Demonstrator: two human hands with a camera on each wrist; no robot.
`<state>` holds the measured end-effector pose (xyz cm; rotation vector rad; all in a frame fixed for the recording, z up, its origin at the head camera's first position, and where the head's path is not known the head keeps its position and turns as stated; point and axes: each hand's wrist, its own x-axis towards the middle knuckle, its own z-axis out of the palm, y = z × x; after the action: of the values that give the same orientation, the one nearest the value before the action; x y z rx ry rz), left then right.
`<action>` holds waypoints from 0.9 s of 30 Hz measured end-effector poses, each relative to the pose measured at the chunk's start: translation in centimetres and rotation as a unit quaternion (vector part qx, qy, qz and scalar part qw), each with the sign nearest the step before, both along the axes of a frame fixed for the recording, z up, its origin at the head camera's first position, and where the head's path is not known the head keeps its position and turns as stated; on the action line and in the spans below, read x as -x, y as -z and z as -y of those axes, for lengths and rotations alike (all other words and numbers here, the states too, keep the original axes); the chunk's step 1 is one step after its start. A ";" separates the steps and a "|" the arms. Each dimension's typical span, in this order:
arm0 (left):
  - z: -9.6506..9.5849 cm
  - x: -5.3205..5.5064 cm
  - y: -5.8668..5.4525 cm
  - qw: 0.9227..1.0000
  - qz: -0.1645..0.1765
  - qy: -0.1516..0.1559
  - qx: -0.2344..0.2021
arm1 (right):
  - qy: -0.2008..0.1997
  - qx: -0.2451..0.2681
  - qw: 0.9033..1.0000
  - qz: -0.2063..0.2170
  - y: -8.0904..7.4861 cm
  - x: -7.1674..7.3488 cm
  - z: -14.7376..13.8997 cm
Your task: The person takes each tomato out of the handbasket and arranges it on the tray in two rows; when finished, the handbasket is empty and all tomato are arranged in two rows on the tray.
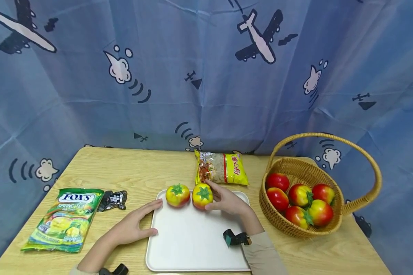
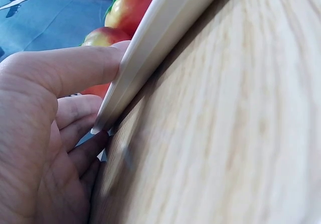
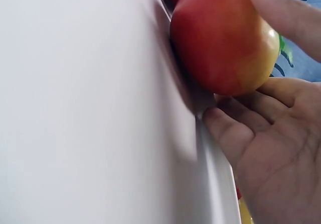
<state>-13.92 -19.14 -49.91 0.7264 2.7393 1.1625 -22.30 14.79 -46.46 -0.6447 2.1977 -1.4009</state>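
Two red-and-yellow tomatoes with green star-shaped tops sit side by side near the far edge of a white tray (image 1: 196,244). Around the right tomato (image 1: 202,196), the thumb and fingers of my right hand (image 1: 228,200) are curled; the right wrist view shows the thumb on one side of this tomato (image 3: 225,38) and fingers at the other. The left tomato (image 1: 177,195) stands just beside it. At the tray's left edge, my left hand (image 1: 134,225) has thumb and fingers spread and fairly straight, with fingertips at the tray's rim (image 2: 135,48) in the left wrist view.
A wicker basket (image 1: 278,225) with a tall handle holds several similar tomatoes on the right. Behind the tray lies a yellow pasta bag (image 1: 221,168). To the left are a green FOX'S candy bag (image 1: 65,221) and a small black packet (image 1: 113,200). A blue curtain (image 1: 179,76) hangs behind the table.
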 end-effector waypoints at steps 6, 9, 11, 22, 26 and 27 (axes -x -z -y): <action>0.1 0.0 0.1 1.000 0.010 0.002 0.000 | -0.001 -0.023 1.000 -0.013 -0.3 0.0 -0.1; 0.1 0.0 0.2 1.000 0.006 0.005 0.001 | -0.005 -0.021 1.000 -0.017 -0.3 -0.1 -0.2; 0.1 0.1 0.2 1.000 0.002 0.005 -0.001 | -0.006 -0.007 1.000 -0.014 -0.5 -0.1 -0.3; 0.1 0.1 0.0 1.000 0.002 0.005 0.005 | 0.016 0.063 0.997 -0.045 -2.4 -0.4 -1.5; 0.1 0.1 -0.1 1.000 0.002 0.005 0.006 | 0.033 0.071 0.995 -0.054 -3.6 -0.7 -2.0; 0.0 0.1 -0.1 1.000 0.001 0.005 0.007 | 0.040 0.071 0.995 -0.057 -4.0 -0.8 -2.1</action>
<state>-14.04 -19.18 -49.77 0.7349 2.7356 1.1411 -21.54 16.93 -42.51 -0.7080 2.2490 -1.6094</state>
